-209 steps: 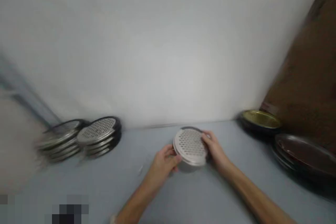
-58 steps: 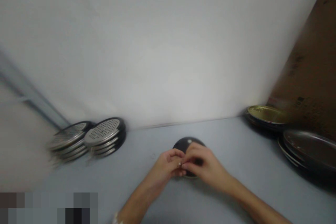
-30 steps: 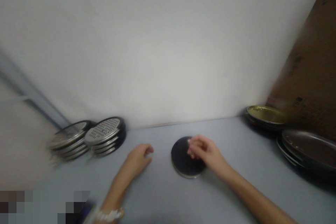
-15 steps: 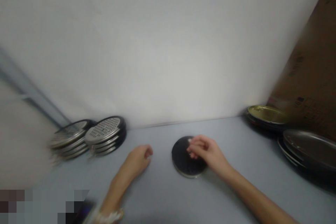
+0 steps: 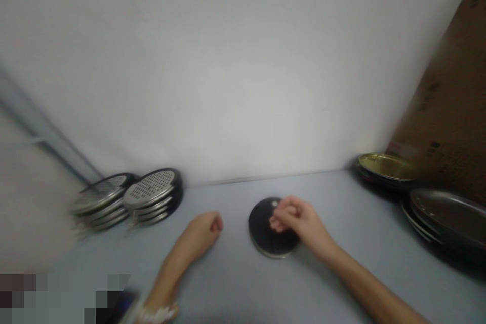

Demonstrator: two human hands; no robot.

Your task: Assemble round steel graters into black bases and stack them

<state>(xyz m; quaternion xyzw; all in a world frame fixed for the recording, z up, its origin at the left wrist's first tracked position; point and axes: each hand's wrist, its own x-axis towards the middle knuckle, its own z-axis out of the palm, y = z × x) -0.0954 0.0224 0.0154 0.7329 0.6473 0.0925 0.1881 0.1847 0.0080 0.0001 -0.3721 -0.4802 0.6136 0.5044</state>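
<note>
A round black disc (image 5: 264, 238) with a thin metal rim and a small pale spot near its far edge lies flat on the grey table (image 5: 235, 283). My right hand (image 5: 294, 223) rests on its right half, fingers curled inward; anything small inside them is hidden. My left hand (image 5: 201, 233) is a loose fist on the table, left of the disc and not touching it, with a white beaded bracelet (image 5: 157, 314) at the wrist.
Two stacks of perforated steel discs (image 5: 150, 195) with black backs stand against the white wall at left. At right sit a gold-lined dark tin (image 5: 385, 167) and stacked dark round pans (image 5: 448, 217), before a cardboard box (image 5: 444, 101). A blurred pale shape (image 5: 30, 202) fills the left edge.
The disc, held by both hands with its perforated side up earlier, now lies black side up. My left hand has moved away to the left, and my right hand's fingers have curled tighter.
</note>
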